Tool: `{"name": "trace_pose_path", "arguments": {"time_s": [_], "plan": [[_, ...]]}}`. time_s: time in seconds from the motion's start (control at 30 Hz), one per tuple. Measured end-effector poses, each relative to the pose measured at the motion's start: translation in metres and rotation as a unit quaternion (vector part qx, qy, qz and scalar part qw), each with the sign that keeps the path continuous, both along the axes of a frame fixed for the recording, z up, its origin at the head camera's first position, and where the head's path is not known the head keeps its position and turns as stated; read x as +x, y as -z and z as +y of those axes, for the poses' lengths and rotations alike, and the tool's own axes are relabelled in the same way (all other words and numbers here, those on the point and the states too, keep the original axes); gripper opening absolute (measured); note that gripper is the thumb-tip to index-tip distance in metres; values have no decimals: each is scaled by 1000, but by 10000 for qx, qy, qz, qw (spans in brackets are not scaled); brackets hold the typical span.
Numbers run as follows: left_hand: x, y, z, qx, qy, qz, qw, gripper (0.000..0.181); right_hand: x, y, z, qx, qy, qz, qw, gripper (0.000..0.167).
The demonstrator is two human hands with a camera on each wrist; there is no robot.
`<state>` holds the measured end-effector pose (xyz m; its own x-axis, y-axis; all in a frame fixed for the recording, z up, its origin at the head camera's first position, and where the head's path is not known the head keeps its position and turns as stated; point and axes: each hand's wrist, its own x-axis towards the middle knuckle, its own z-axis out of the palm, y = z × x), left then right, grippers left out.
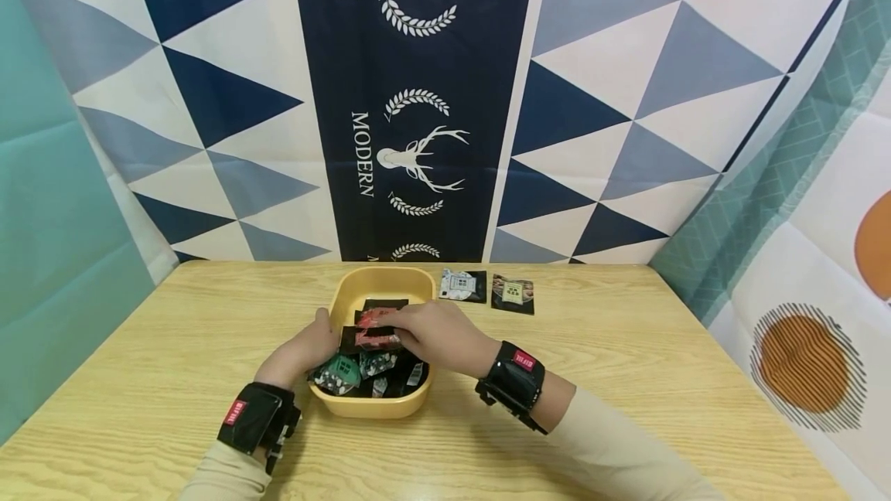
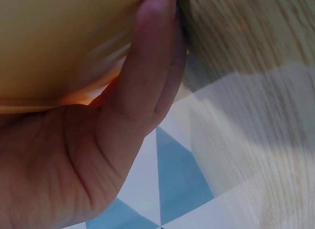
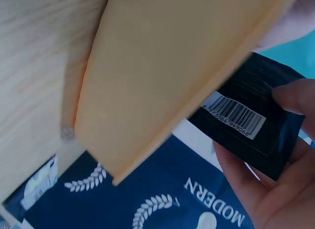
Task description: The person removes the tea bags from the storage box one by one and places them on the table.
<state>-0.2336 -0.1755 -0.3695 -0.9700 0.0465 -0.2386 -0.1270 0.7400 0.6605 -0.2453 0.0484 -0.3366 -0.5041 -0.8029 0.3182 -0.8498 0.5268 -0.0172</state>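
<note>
A yellow plastic basin stands on the table with several small black packets inside. My left hand grips its left rim; in the left wrist view the fingers lie along the outer wall, and the thumb is hidden. Over the basin, my right hand pinches a black packet with a red label. The right wrist view shows that packet's back with a white barcode, held above the rim between thumb and fingers. A packet with a green label lies at the basin's near left.
Behind the basin to the right, a packet with a white label lies flat on the wooden table. Beside it is a packet with a yellow-green label. A patterned cloth hangs along the table's back edge.
</note>
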Motion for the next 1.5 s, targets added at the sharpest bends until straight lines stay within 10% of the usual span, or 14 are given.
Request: {"name": "trace_pose_path", "arguments": {"time_s": [0.67,0.9,1.5], "plan": [[-1,3,-1,242,-34,-48,9997,44,-13,9,76,-795,895,904,9887,21],[1,2,0,164,-53,-28,9998,43,-30,19,104,-440,1830,628,9801,26],[-1,3,0,244,-135,-73,9996,47,-62,34,170,-143,2687,143,9630,35]]}}
